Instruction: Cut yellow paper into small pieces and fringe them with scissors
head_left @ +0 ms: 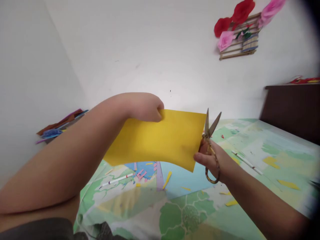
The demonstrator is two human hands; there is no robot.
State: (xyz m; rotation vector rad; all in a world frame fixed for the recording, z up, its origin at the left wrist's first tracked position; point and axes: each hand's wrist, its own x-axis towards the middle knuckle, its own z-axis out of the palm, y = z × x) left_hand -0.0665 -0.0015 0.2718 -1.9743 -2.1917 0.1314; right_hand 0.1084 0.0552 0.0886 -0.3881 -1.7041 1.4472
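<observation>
A yellow sheet of paper (160, 141) is held up in the air, its lower edge curving. My left hand (147, 106) pinches the top edge near the middle, fingers closed on it. In my right hand (212, 158) is a pair of scissors (209, 133) with patterned handles; the blades point upward and stand apart, right beside the sheet's right edge. The right thumb lies at the sheet's lower right part. Whether the right fingers also touch the paper behind is hidden.
Light blue paper (185, 176) lies on the green patterned cloth (190, 213), with yellow scraps (288, 184) around. Two white markers (246, 162) lie left and right. Stacked coloured sheets (62, 125) sit at left, a dark cabinet (292, 110) at right. Paper flowers (226, 40) hang on the wall.
</observation>
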